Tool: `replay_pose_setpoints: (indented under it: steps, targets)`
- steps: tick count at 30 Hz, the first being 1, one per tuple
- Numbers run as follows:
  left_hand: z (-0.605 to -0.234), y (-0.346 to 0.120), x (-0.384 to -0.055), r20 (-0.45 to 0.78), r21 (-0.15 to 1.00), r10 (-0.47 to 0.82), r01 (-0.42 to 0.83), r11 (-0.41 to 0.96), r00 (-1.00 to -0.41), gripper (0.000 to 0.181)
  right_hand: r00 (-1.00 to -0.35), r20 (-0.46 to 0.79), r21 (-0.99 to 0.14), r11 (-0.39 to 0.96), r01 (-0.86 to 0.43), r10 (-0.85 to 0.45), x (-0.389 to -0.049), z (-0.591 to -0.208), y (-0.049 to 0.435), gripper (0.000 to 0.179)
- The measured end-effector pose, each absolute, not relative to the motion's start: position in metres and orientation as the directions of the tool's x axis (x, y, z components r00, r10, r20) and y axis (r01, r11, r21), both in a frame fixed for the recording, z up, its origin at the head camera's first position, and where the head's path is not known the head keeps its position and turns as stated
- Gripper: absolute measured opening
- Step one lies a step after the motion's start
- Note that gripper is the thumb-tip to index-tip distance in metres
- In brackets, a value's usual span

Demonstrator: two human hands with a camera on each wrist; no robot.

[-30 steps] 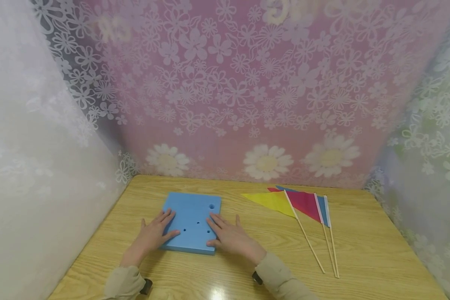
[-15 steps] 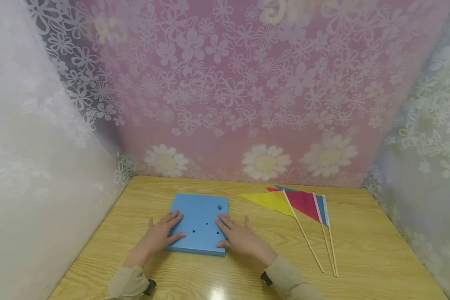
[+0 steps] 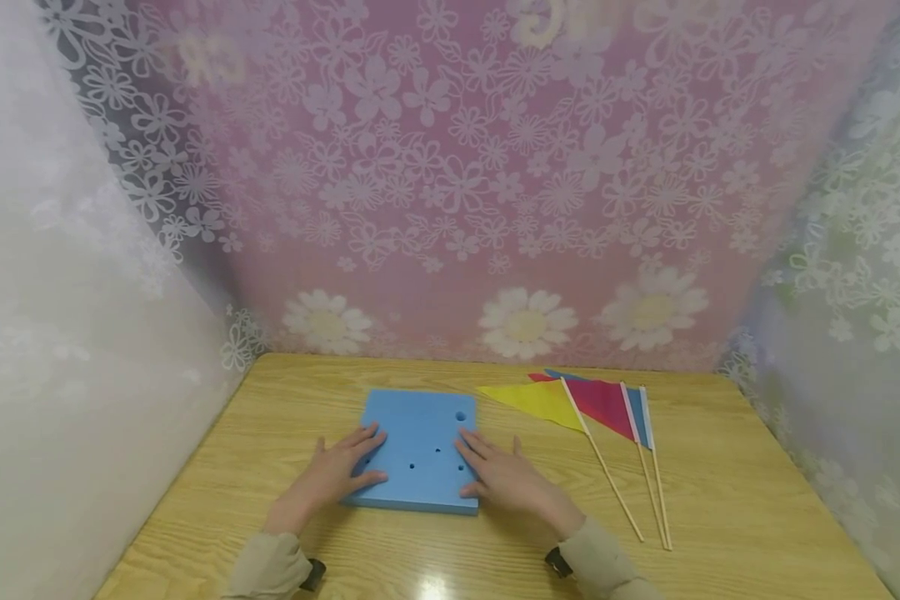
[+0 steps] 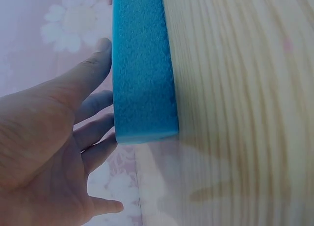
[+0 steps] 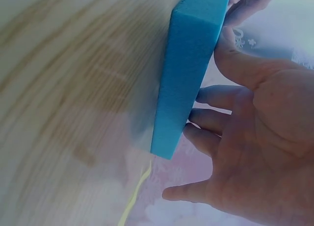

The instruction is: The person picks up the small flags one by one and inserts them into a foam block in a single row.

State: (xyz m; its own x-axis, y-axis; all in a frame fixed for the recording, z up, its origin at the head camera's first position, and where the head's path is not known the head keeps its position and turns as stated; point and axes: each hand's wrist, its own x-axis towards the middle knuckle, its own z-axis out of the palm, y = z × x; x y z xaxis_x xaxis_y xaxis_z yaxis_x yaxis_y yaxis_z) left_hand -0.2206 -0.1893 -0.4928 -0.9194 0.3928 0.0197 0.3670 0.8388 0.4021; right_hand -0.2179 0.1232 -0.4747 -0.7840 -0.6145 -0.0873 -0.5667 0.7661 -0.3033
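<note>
A flat blue foam block (image 3: 420, 433) with several small holes and one larger hole near its far right corner lies on the table. My left hand (image 3: 333, 473) rests its fingertips and thumb on top of the block along the left side. On the opposite side, my right hand (image 3: 512, 477) touches the top near the right edge, fingers spread. Both wrist views show the fingers laid nearly straight on the upper face, with the little finger off the edge; the foam side wall (image 4: 144, 74) is bare. Neither hand curls round the block.
To the right lie several pennant flags on thin wooden sticks: a yellow flag (image 3: 536, 402), a magenta flag (image 3: 603, 407) and a blue flag (image 3: 641, 417), overlapping. Floral cloth (image 3: 450, 183) rises behind the wooden table (image 3: 735, 467) and along both sides.
The foam block has slid to the right across the table, with both hands moving along on top of it. The flags stay where they were, apart from a slight shift of the view.
</note>
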Motion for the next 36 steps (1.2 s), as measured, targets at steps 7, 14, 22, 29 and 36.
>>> replay_pose_setpoints:
  steps: [7,14,22,29,36]
  targets:
    - [-0.493,-0.176,-0.221,0.01,0.455,0.434,0.391,0.8,-0.901,0.071,-0.794,-0.092,-0.318,0.774,-0.548,-0.601,-0.217,-0.477,0.144,0.076]
    - [-0.493,-0.164,-0.221,0.008,0.474,0.492,0.437,0.764,-0.87,0.071,-0.801,-0.099,-0.322,0.781,-0.535,-0.59,-0.216,-0.479,0.164,0.079]
    - [-0.49,-0.149,-0.22,0.013,0.473,0.531,0.473,0.743,-0.847,0.07,-0.811,-0.114,-0.356,0.786,-0.506,-0.574,-0.213,-0.474,0.183,0.077]
    - [-0.491,-0.133,-0.22,0.025,0.461,0.542,0.491,0.74,-0.84,0.071,-0.826,-0.125,-0.354,0.803,-0.48,-0.549,-0.209,-0.472,0.198,0.078]
    - [-0.493,-0.119,-0.218,0.058,0.427,0.562,0.53,0.733,-0.825,0.07,-0.828,-0.111,-0.405,0.786,-0.468,-0.55,-0.208,-0.472,0.215,0.077]
